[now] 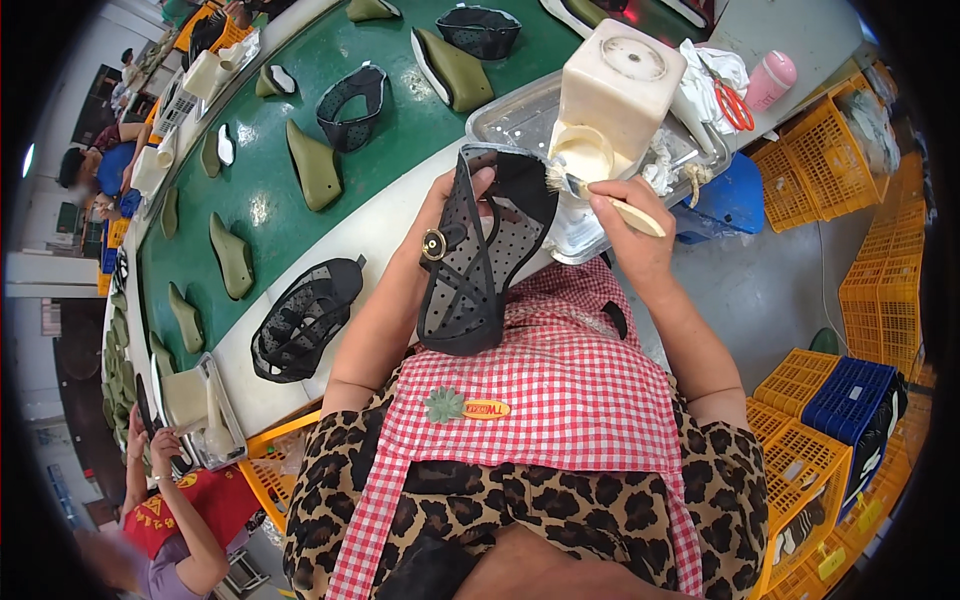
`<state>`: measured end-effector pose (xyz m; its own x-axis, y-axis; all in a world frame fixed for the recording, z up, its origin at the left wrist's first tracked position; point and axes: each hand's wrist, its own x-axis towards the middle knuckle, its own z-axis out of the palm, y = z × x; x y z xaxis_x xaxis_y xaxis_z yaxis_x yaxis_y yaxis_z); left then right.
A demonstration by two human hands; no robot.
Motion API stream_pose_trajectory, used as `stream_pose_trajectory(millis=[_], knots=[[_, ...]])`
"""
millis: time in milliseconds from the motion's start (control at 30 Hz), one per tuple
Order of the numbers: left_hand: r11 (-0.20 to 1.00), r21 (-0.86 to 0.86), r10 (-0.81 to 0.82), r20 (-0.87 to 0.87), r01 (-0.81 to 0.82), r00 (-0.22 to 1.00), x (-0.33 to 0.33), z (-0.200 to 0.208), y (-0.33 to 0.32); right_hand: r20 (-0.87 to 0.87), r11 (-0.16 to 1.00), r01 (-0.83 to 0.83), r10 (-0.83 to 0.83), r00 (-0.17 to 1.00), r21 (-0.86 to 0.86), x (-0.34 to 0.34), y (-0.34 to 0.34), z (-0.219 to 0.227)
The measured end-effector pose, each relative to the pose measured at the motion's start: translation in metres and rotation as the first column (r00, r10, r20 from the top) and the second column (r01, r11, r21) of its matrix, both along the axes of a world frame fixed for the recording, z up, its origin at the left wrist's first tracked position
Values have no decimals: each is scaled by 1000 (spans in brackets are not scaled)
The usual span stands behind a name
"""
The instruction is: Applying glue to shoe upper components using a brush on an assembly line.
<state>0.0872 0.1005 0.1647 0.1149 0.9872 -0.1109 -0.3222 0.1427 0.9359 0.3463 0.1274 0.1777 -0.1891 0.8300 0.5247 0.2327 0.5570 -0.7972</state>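
My left hand [450, 199] grips a black dotted mesh shoe upper [470, 270] with crossing straps and a round gold-rimmed ornament, held up in front of my checked apron. In my right hand [634, 232] is a brush [632, 212] with a pale handle. Its bristles are close to the edge of the upper and to the mouth of a glue container [622, 85], a cream-coloured box with whitish liquid in its round opening. The container stands in a metal tray [510, 122]. Another black mesh upper [305, 318] lies on the white table edge by my left forearm.
Olive shoe lasts [312, 168] and more mesh uppers [352, 105] lie on the green conveyor. Red-handled scissors [735, 108], white cloth and a pink bottle [772, 80] are right of the tray. Yellow crates [795, 455] stand at right. A co-worker's hands [160, 450] are at lower left.
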Motion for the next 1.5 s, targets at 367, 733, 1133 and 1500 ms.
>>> stream_pose_trajectory(millis=[367,733,1133,1500], knots=[[927,196,276,218,-319,936,0,11,9,54,976,-219,219,974,9,-15,-35,-20],[751,430,353,379,-500,856,11,23,12,-156,978,-206,201,967,-19,-44,-33,-23],[992,123,-32,93,20,995,-21,15,-20,-236,977,-211,207,949,9,-62,-18,-7],[999,-10,34,-25,-35,999,-32,20,-26,-86,955,-255,269,959,153,-50,-5,31]])
